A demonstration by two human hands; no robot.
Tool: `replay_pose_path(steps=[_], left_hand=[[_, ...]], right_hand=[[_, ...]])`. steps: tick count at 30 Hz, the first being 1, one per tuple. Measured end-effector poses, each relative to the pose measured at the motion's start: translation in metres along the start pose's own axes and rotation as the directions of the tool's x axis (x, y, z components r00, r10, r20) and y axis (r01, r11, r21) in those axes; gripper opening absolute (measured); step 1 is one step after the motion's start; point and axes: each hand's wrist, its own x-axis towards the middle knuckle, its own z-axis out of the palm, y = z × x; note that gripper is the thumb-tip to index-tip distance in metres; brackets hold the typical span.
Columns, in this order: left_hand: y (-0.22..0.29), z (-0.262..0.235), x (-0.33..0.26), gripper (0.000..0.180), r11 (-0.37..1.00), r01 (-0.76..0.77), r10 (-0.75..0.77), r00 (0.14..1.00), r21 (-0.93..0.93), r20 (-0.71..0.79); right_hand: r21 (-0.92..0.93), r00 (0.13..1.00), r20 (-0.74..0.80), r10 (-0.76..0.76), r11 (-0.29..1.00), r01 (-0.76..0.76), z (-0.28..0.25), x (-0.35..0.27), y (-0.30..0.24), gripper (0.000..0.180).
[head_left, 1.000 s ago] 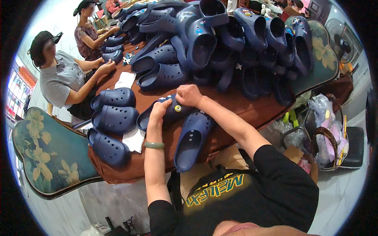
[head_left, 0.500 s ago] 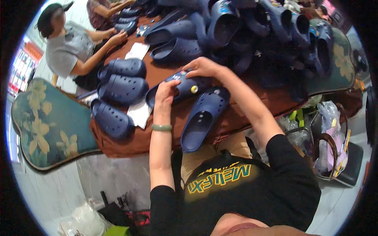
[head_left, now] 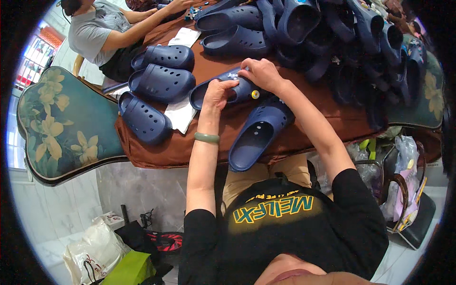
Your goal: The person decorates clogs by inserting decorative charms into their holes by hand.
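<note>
A navy blue clog (head_left: 240, 91) lies on the brown tablecloth (head_left: 304, 102) in front of me, with small charms, one round and yellow, on its upper. My left hand (head_left: 216, 94) grips its heel end. My right hand (head_left: 260, 74) presses on its toe end by a pale charm. A second navy clog (head_left: 256, 133) lies just below, hanging over the table edge. I wear a green bangle on my left wrist.
Three more clogs (head_left: 161, 80) and white paper sheets (head_left: 180, 114) lie to the left. A big heap of navy clogs (head_left: 332, 33) fills the far side. A person in a grey shirt (head_left: 97, 31) works at top left. A floral chair back (head_left: 66, 128) stands left; bags sit on the floor.
My view has tipped so the table sits higher in the picture. Both hands stay on the same clog, my right hand shifting slightly along its toe end.
</note>
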Motion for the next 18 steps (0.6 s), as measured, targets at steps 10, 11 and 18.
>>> replay_pose_path(steps=[10,11,18], left_hand=[[-0.010,0.010,0.006,0.021,0.989,-0.142,0.132,0.971,-0.039,-0.199],[-0.010,0.014,0.006,0.021,0.989,-0.141,0.131,0.971,-0.039,-0.199],[-0.014,0.011,0.007,0.026,0.979,-0.174,0.203,0.903,0.110,-0.378]], right_hand=[[0.029,0.993,-0.096,-0.067,0.997,0.070,0.009,0.010,0.007,0.018],[0.026,0.986,-0.136,-0.096,0.995,0.100,0.010,0.009,0.008,0.017],[0.049,0.953,-0.249,-0.173,0.980,0.191,0.012,-0.002,0.002,0.018]])
